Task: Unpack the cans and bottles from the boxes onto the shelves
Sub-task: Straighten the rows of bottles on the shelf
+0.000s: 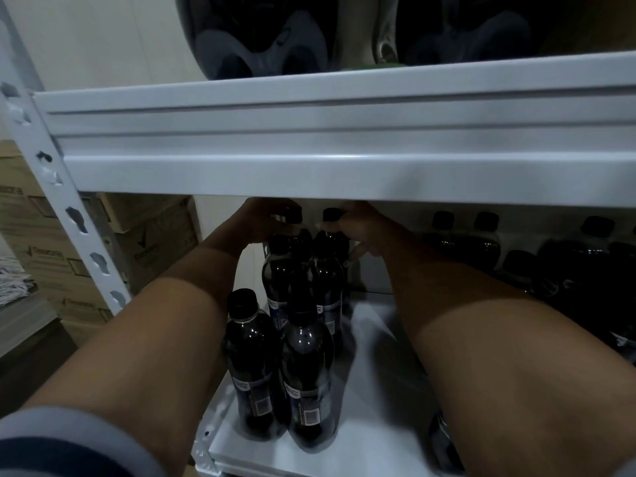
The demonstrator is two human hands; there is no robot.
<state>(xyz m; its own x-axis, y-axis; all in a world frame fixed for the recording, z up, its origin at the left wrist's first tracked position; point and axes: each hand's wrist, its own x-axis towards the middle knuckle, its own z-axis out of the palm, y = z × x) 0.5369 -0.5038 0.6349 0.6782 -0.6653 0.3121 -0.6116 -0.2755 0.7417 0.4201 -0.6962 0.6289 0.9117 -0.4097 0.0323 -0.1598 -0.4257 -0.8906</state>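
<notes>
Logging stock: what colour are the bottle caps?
Black, on every bottle cap visible; head view.

bottles (306,373) on shelf (371,438), boxes (55,256) left of shelf

The shelf beam (344,180) hides the fingertips of both hands at twelve o'clock. At four o'clock, the right forearm (516,373) covers most of one bottle (444,442).

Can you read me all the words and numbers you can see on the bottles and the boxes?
None of it can be read for sure.
Front bottle: white label with tiny print and a code square, too small and blurred.
Bottle beside it: same kind of label, unreadable.
Bottles further back: label print blurred.
Cardboard boxes: faint printed words and a logo, too blurred to spell out.
</notes>
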